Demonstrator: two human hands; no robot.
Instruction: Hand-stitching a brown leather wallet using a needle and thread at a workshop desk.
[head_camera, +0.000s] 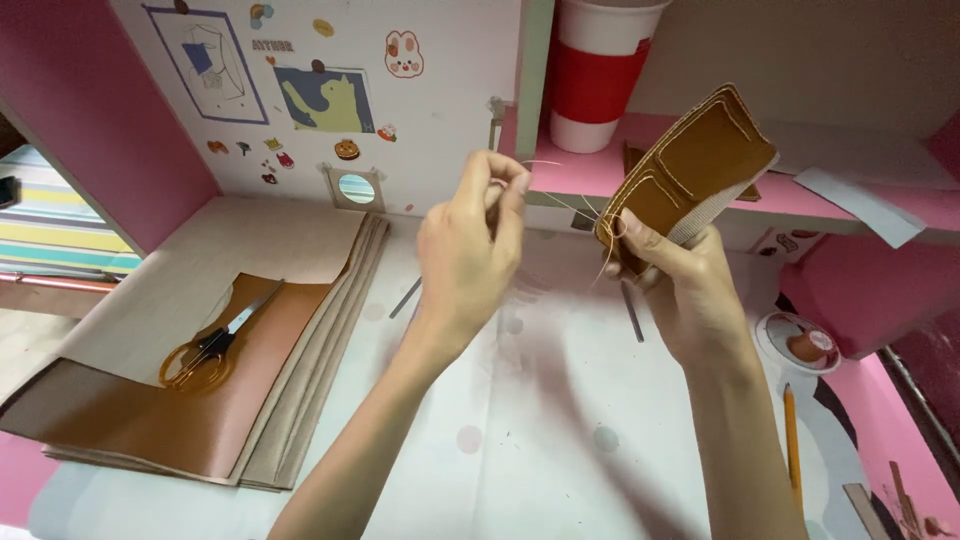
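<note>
Leather wallet piece (700, 160), tan with pale stitching round its pocket edges, is held up right of centre, above the white spotted table cover (540, 440); it is the last thing met going left to right.

At far left, orange-handled scissors (212, 348) lie on a sheet of brown leather (150, 415), which tops a stack of beige sheets (320, 330); behind them a white board carries a cat picture (325, 100) and small stickers.

Next comes the left hand (468, 265), raised and clenched at the fingertips, thumb and fingers pinched shut on a thin thread (570, 205); whether a needle sits in that pinch I cannot tell. The thread runs taut rightward to the near-left edge of the wallet piece.

The right hand (690, 285) grasps the wallet piece from below, thumb on the front face near the stitch line, fingers curled behind; the grip is firm, not released.

To stitch well here, I judge, the pull should run straight along the thread's line, steady and even, while the right thumb braces close to the hole so the leather does not pucker.

Further right, a red and white cup (600, 70) stands on the pink shelf (800, 195); a small round container (805, 342) and a pencil (792, 440) lie near the right edge.
</note>
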